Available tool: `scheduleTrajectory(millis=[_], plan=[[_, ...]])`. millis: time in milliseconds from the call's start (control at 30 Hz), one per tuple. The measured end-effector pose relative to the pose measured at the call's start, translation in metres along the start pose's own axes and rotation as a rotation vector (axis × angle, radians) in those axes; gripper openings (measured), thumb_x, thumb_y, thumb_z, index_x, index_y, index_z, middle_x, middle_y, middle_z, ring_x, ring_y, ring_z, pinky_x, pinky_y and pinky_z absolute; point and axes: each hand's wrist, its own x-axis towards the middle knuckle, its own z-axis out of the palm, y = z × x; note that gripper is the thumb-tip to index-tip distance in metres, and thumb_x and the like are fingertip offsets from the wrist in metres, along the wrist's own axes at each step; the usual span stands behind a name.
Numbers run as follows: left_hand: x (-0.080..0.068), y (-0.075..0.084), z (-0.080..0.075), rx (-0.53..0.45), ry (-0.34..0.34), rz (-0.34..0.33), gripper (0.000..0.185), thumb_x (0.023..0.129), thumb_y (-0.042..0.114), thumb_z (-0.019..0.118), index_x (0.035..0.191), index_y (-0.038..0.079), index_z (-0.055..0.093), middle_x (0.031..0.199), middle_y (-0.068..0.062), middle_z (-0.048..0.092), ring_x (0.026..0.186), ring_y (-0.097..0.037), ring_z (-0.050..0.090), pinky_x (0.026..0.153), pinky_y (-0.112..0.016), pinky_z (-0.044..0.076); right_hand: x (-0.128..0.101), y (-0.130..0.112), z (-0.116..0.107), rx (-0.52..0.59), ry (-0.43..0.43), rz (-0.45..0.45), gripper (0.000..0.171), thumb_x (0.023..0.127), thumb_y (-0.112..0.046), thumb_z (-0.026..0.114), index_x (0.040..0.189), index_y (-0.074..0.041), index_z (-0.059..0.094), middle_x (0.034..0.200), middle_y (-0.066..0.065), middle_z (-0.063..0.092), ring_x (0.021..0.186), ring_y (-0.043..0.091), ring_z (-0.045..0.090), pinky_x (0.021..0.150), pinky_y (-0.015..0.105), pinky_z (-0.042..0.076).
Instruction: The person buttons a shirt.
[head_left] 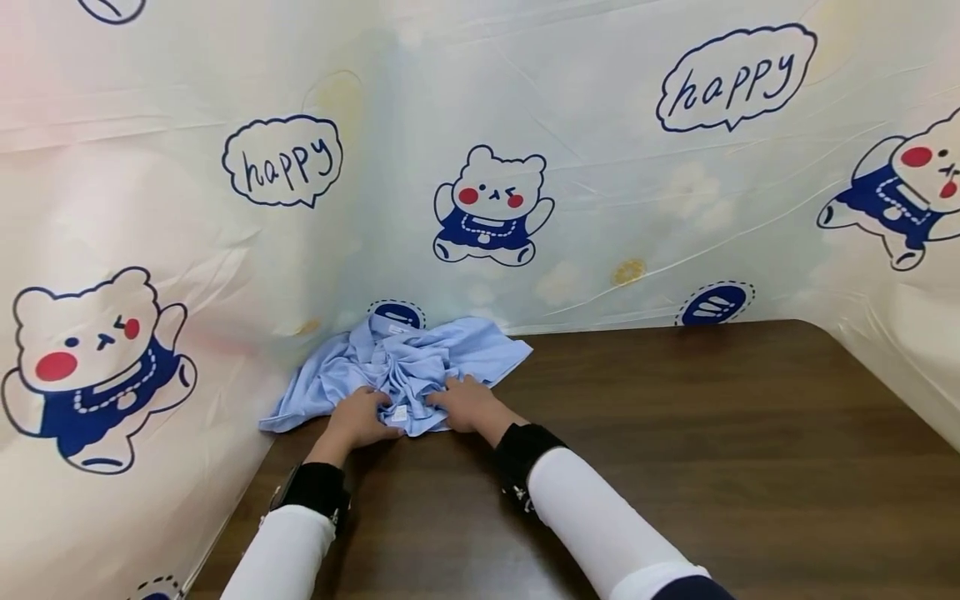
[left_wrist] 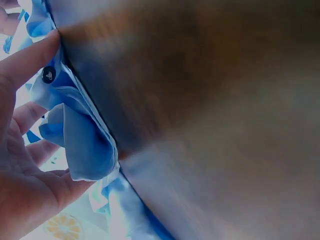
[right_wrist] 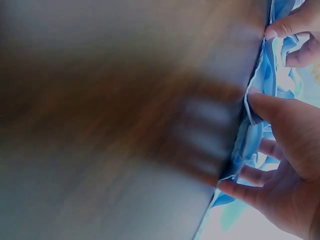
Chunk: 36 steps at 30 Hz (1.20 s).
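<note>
The light blue shirt (head_left: 405, 367) lies bunched at the table's (head_left: 675, 433) far left corner, against the bear-print sheet (head_left: 570, 167). Nearest, the left hand (head_left: 360, 421) and right hand (head_left: 468, 404) grip its near hem, fingers curled into the folds. This looks like gathering or straightening; next likely calls for pulling the cloth flat. A dark button (left_wrist: 48, 75) shows, fabric thin and crumpled.

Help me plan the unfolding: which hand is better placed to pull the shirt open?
Probably the left hand: it sits by the shirt's wider spread side. The right hand grips the bunched middle.
</note>
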Motion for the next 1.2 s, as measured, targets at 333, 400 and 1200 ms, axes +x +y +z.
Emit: scheduleTrajectory(millis=[333, 400, 1200], plan=[[-0.026, 0.025, 0.009, 0.036, 0.051, 0.112, 0.053, 0.071, 0.044, 0.083, 0.107, 0.007, 0.07, 0.115, -0.02, 0.061, 0.098, -0.04, 0.06, 0.083, -0.054, 0.048, -0.045, 0.007, 0.002, -0.037, -0.009, -0.061, 0.046, 0.095, -0.036, 0.064, 0.139, -0.039, 0.051, 0.139, 0.009, 0.048, 0.12, 0.034, 0.048, 0.086, 0.045, 0.051], [-0.031, 0.03, 0.01, 0.043, 0.052, 0.128, 0.052, 0.072, 0.045, 0.082, 0.108, 0.008, 0.07, 0.115, -0.019, 0.061, 0.098, -0.04, 0.061, 0.083, -0.054, 0.049, -0.054, 0.008, 0.003, -0.049, 0.001, -0.073, 0.046, 0.095, -0.038, 0.063, 0.139, -0.039, 0.051, 0.138, 0.009, 0.048, 0.117, 0.034, 0.05, 0.083, 0.044, 0.052], [-0.045, 0.127, 0.031, 0.079, 0.024, 0.373, 0.044, 0.082, 0.044, 0.075, 0.111, 0.012, 0.071, 0.122, -0.022, 0.061, 0.102, -0.038, 0.062, 0.087, -0.051, 0.05, -0.173, 0.057, 0.02, -0.072, 0.135, -0.088, 0.041, 0.088, -0.03, 0.072, 0.126, -0.029, 0.059, 0.116, 0.012, 0.057, 0.094, 0.031, 0.058, 0.06, 0.039, 0.052]])
